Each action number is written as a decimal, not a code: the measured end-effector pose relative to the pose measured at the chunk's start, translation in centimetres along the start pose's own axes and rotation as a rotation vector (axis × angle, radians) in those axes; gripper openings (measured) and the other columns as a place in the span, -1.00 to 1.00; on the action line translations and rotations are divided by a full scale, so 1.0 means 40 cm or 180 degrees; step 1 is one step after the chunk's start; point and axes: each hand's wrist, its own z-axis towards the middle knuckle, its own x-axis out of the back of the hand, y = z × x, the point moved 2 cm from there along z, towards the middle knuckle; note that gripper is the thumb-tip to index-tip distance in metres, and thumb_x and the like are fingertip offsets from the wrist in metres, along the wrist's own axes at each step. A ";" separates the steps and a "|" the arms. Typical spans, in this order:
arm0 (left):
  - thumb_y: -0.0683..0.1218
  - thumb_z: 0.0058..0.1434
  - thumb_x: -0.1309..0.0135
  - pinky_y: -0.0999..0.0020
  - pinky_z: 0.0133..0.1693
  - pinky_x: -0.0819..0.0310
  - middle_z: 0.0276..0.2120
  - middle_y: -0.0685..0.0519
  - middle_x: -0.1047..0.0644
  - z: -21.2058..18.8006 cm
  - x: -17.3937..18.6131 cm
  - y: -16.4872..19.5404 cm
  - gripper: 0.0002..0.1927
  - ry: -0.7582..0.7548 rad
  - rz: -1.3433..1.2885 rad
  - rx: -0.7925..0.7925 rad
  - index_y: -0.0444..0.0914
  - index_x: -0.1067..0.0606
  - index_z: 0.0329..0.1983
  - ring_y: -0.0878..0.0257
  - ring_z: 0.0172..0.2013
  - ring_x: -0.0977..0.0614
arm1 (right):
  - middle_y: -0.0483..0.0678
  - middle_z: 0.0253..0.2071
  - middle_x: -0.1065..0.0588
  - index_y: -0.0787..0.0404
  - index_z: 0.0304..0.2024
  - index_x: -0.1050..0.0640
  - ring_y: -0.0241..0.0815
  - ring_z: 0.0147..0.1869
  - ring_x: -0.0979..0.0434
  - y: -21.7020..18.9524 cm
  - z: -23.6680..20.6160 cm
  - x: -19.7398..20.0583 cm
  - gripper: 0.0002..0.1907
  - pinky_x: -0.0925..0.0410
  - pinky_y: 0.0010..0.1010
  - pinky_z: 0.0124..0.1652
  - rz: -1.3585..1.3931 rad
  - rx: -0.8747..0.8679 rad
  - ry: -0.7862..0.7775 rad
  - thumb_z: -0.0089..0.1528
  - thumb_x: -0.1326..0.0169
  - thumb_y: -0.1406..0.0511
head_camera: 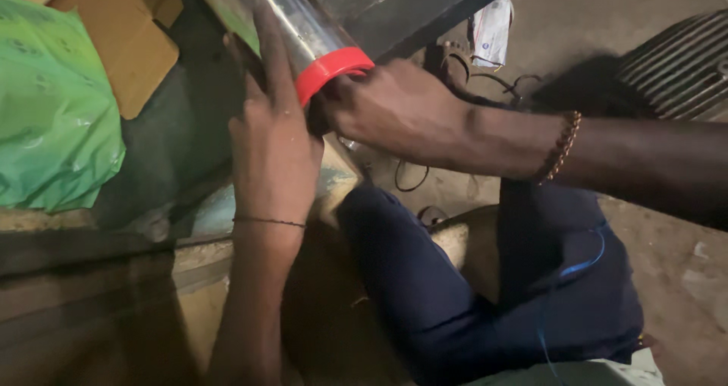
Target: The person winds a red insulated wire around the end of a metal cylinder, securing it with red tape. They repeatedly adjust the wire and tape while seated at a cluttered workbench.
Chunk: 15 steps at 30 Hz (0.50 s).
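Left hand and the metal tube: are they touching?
Touching. The head view shows the left hand lying flat along the metal tube, fingers pressed against its side just above the red cap.

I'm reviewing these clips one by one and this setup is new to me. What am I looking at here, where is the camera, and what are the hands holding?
There is no machine: a person works with bare hands, filmed from a camera on their head looking down. The left hand lies flat along a shiny metal tube. The right hand has its grip at the tube's red cap. The tube rests on a dark workbench, beside a green plastic bag and cardboard. Below are the person's legs in dark blue trousers; a ribbed metal casing sits on the floor.
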 end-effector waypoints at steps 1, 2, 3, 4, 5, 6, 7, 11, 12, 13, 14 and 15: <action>-0.36 0.04 -0.19 -0.10 -0.13 -0.62 0.41 -0.62 -0.08 0.000 0.002 0.001 0.17 0.0017 0.0015 -0.0027 -0.12 0.24 0.58 -0.49 -0.03 -0.55 | 0.04 -0.17 -0.57 0.33 -0.12 -0.58 -0.13 -0.42 -0.64 0.000 0.000 0.002 -0.73 -0.49 -0.33 -0.52 -0.0030 0.0054 0.0134 0.13 -0.10 0.39; -0.36 0.06 -0.18 -0.09 -0.12 -0.62 0.42 -0.62 -0.08 -0.001 0.003 0.002 0.16 0.0035 0.0034 -0.0050 -0.12 0.24 0.59 -0.49 -0.02 -0.55 | 0.02 -0.16 -0.58 0.30 -0.15 -0.59 -0.15 -0.42 -0.64 0.000 0.001 0.004 -0.75 -0.48 -0.35 -0.53 -0.0059 0.0110 0.0270 0.10 -0.11 0.39; -0.37 0.08 -0.18 -0.09 -0.11 -0.62 0.42 -0.62 -0.08 -0.001 0.004 0.003 0.16 0.0059 0.0052 -0.0073 -0.13 0.25 0.59 -0.48 0.00 -0.56 | -0.01 -0.16 -0.59 0.27 -0.19 -0.60 -0.17 -0.42 -0.64 0.001 0.001 0.006 -0.76 -0.48 -0.37 -0.55 -0.0092 0.0168 0.0408 0.08 -0.12 0.40; -0.36 0.09 -0.19 -0.08 -0.11 -0.63 0.41 -0.62 -0.08 -0.001 0.003 0.002 0.16 0.0046 0.0050 -0.0067 -0.13 0.25 0.59 -0.48 -0.01 -0.56 | 0.00 -0.16 -0.59 0.26 -0.18 -0.61 -0.16 -0.43 -0.64 0.003 0.002 0.006 -0.76 -0.48 -0.37 -0.55 -0.0034 0.0136 0.0348 0.09 -0.12 0.40; -0.34 0.10 -0.20 -0.08 -0.12 -0.63 0.40 -0.63 -0.08 0.000 0.003 0.001 0.15 0.0031 0.0048 -0.0062 -0.13 0.25 0.59 -0.47 -0.01 -0.56 | 0.00 -0.17 -0.59 0.25 -0.18 -0.61 -0.16 -0.44 -0.64 0.005 0.002 0.006 -0.77 -0.48 -0.37 -0.55 0.0024 0.0101 0.0288 0.09 -0.12 0.39; -0.33 0.12 -0.21 -0.07 -0.12 -0.63 0.40 -0.64 -0.08 0.000 0.002 0.000 0.15 0.0018 0.0040 -0.0052 -0.13 0.25 0.59 -0.47 -0.01 -0.57 | 0.00 -0.17 -0.59 0.25 -0.17 -0.61 -0.16 -0.44 -0.64 0.007 0.001 0.006 -0.77 -0.48 -0.38 -0.55 0.0081 0.0072 0.0223 0.10 -0.13 0.38; -0.34 0.13 -0.19 -0.06 -0.11 -0.64 0.40 -0.64 -0.07 0.001 0.001 -0.001 0.13 0.0040 0.0051 -0.0070 -0.12 0.25 0.60 -0.46 -0.02 -0.57 | 0.00 -0.17 -0.59 0.23 -0.16 -0.61 -0.15 -0.44 -0.64 0.009 0.000 0.007 -0.75 -0.48 -0.37 -0.55 0.0043 0.0090 0.0315 0.09 -0.14 0.38; -0.36 0.17 -0.13 -0.04 -0.12 -0.66 0.41 -0.65 -0.07 0.001 -0.008 -0.012 0.09 0.0089 0.0038 -0.0117 -0.11 0.26 0.59 -0.45 -0.04 -0.59 | 0.01 -0.21 -0.57 0.22 0.00 -0.60 -0.16 -0.47 -0.63 0.004 -0.008 -0.007 -0.61 -0.46 -0.37 -0.56 -0.0233 0.0108 0.0477 0.09 -0.16 0.37; -0.35 0.17 -0.13 -0.04 -0.13 -0.66 0.40 -0.65 -0.07 0.000 -0.011 -0.015 0.09 0.0087 0.0030 -0.0125 -0.10 0.27 0.58 -0.45 -0.05 -0.59 | 0.03 -0.23 -0.56 0.23 0.07 -0.60 -0.18 -0.49 -0.62 0.003 -0.006 -0.016 -0.56 -0.46 -0.38 -0.57 -0.0326 0.0092 0.0474 0.10 -0.17 0.37; -0.32 0.25 -0.12 -0.04 -0.13 -0.66 0.40 -0.66 -0.08 0.000 -0.015 -0.017 0.04 0.0107 0.0014 -0.0111 -0.10 0.26 0.59 -0.42 -0.05 -0.61 | 0.03 -0.24 -0.56 0.25 0.08 -0.59 -0.18 -0.51 -0.61 -0.002 -0.006 -0.025 -0.54 -0.45 -0.37 -0.60 -0.0293 0.0077 0.0535 0.09 -0.17 0.35; -0.30 0.33 -0.11 -0.04 -0.13 -0.66 0.40 -0.67 -0.08 0.001 -0.018 -0.019 -0.01 0.0121 -0.0003 -0.0096 -0.10 0.26 0.59 -0.40 -0.05 -0.62 | 0.03 -0.24 -0.55 0.27 0.08 -0.59 -0.18 -0.53 -0.60 -0.007 -0.006 -0.035 -0.52 -0.44 -0.36 -0.62 -0.0254 0.0061 0.0591 0.08 -0.18 0.34; -0.27 0.41 -0.11 -0.04 -0.12 -0.66 0.39 -0.68 -0.09 -0.001 -0.021 -0.017 -0.05 0.0139 -0.0024 -0.0075 -0.10 0.25 0.60 -0.37 -0.06 -0.64 | 0.03 -0.25 -0.55 0.28 0.09 -0.58 -0.18 -0.54 -0.60 -0.009 -0.006 -0.044 -0.50 -0.42 -0.35 -0.65 -0.0218 0.0051 0.0646 0.08 -0.18 0.32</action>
